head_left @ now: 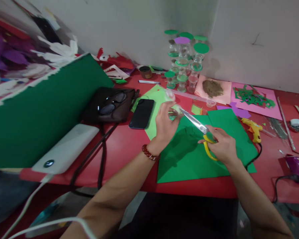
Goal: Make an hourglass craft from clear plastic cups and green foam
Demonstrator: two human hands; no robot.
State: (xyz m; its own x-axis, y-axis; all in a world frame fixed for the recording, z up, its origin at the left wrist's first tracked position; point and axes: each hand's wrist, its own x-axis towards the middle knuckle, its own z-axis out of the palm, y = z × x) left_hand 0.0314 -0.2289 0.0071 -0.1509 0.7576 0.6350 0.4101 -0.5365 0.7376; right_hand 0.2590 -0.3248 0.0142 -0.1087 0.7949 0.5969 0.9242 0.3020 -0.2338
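My right hand point(221, 144) grips the yellow handles of a pair of scissors point(194, 122). The blades point up and left, with their tips beside my left hand point(165, 119). Between the fingers of that left hand is a small clear plastic piece with green at its base point(173, 116), partly hidden by the fingers. It resembles the clear hourglass shapes point(182, 63) stacked by the wall, which carry green and purple discs. Beneath both hands lie green sheets point(189, 166), with a light green sheet point(151, 124) at their left.
A black phone point(142, 114), a dark bag point(109, 111) with glasses and a white power bank point(67, 147) lie leftward. Brown sand point(213, 88) and green paper scraps point(254, 97) rest on pink sheets. A yellow glue gun point(254, 129) and its cable are at right.
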